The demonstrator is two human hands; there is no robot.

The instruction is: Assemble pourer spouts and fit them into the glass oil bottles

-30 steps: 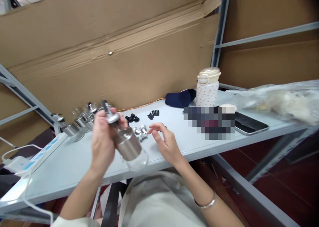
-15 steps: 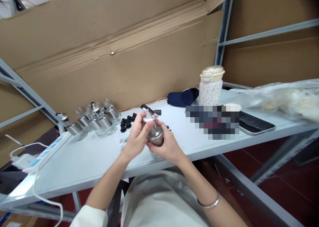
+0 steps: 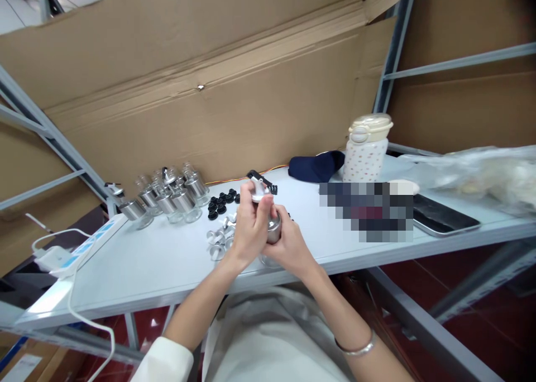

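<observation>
A glass bottle with a steel sleeve point(image 3: 274, 232) is upright near the table's front edge, and my right hand point(image 3: 291, 245) is wrapped round its body. My left hand point(image 3: 251, 225) closes round the silver pourer cap point(image 3: 259, 191) at the bottle's top, thumb in front. A black flap sticks up from the cap. My fingers cover the bottle's neck, so how the cap sits there is hidden. Beside my left hand lie several silver cap parts point(image 3: 216, 252). Behind them are several black stoppers point(image 3: 218, 206).
Several steel-sleeved bottles point(image 3: 184, 203) stand at the back left, near a power strip point(image 3: 90, 242). A row of small black parts point(image 3: 272, 189), a navy cap point(image 3: 314, 168), a dotted flask point(image 3: 365, 158), a phone point(image 3: 444, 214) and a plastic bag point(image 3: 481, 175) lie further right.
My left hand has turned at the pourer cap, its fingers now wrapped further round it. More silver parts show beside it. The whole view has shifted slightly.
</observation>
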